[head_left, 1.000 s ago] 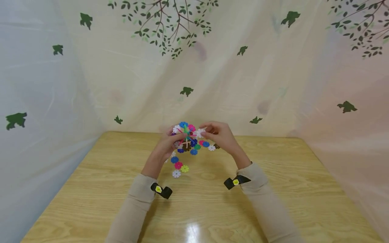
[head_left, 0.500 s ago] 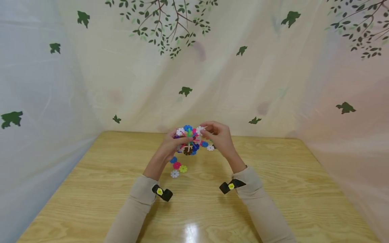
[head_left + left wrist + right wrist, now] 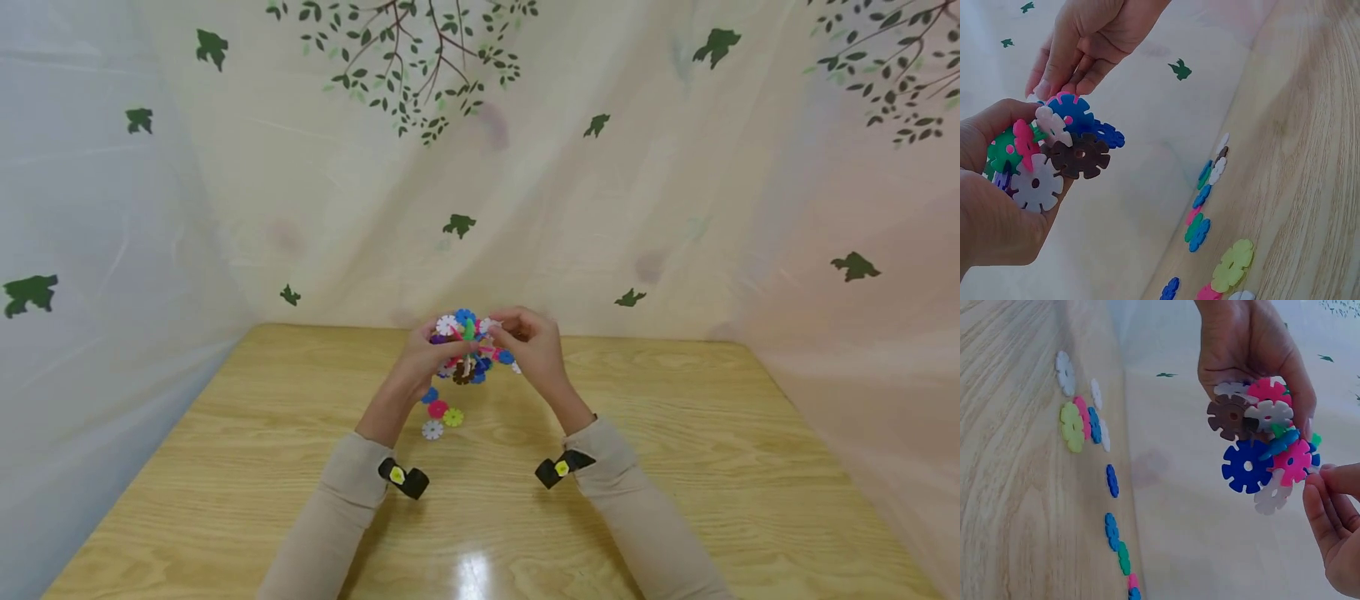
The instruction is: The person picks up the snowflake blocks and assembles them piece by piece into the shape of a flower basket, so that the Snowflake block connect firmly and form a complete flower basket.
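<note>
Above the far part of the table, my left hand point(image 3: 408, 358) grips a ball-like cluster of interlocking flower-shaped plastic discs point(image 3: 1080, 167). Its notched discs are blue, pink, white, brown, green and purple, slotted into one another at angles. My left thumb lies across the cluster, and the palm hides part of it. At the cluster's right side, my right hand point(image 3: 538, 342) pinches a white disc point(image 3: 487, 325) between thumb and fingertips. In the right wrist view, those fingertips point(image 3: 1314, 481) are right at the edge of a pink disc point(image 3: 1297, 456), and the pinched disc is mostly hidden.
Loose discs lie on the wooden table point(image 3: 660, 467) beneath the hands: a yellow one point(image 3: 453, 417), a white one point(image 3: 432, 429), and several blue, pink and green ones. A pale curtain point(image 3: 360, 225) with leaf prints hangs behind the table's far edge.
My right hand has moved left and slightly down, bringing the white disc against the cluster. The cluster has shifted slightly right in my left hand.
</note>
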The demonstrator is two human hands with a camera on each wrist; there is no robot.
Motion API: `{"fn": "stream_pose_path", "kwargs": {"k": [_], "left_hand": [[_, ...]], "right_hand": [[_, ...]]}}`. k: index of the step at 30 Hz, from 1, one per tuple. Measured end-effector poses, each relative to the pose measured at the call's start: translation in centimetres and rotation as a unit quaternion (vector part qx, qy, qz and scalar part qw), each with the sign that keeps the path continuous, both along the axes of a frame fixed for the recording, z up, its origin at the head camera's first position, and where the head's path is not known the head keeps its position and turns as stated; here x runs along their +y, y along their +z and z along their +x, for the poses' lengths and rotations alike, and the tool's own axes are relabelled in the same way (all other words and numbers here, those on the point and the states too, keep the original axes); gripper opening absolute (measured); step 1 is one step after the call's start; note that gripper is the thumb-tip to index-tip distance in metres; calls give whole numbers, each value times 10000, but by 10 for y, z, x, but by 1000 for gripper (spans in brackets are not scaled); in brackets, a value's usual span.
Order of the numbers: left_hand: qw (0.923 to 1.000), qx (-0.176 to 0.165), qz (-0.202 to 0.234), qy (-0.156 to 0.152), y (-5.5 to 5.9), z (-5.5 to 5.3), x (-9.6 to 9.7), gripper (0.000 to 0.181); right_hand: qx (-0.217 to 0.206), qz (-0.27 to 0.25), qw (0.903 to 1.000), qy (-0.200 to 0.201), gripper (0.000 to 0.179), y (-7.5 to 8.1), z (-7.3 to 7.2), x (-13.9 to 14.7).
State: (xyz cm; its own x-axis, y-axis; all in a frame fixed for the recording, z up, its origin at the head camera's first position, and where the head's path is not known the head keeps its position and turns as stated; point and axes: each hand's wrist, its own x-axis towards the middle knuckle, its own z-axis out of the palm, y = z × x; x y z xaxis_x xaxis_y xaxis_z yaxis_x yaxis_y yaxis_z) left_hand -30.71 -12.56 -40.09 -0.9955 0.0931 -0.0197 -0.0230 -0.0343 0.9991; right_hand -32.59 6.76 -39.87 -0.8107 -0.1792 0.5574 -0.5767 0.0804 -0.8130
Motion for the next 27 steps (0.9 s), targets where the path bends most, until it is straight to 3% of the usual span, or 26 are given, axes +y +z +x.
{"fn": "stream_pose_path", "kwargs": {"k": [3,6,12,15,19,27], "left_hand": [[10000,75,43,4,0,1,1,54],[9994,231,158,-183,1,1,1,55],[9958,479,537,-561,3,0,2,62],[9958,526,655,-352,4,1,5,58],[9942,586,893,79,5,2,7,61],[9907,560,1160,429,3,-1,-6,58]], "right_hand": [[47,-51,9999,113,16,-1,1,0],[92,-152,9998,121,17,3,2,3],[-120,-608,9978,-255,20,5,2,4],[-276,-854,9954,-341,21,5,5,0],[-393,-906,9950,-118,21,5,7,-5],[-872,219,9953,352,40,10,5,4]]}}
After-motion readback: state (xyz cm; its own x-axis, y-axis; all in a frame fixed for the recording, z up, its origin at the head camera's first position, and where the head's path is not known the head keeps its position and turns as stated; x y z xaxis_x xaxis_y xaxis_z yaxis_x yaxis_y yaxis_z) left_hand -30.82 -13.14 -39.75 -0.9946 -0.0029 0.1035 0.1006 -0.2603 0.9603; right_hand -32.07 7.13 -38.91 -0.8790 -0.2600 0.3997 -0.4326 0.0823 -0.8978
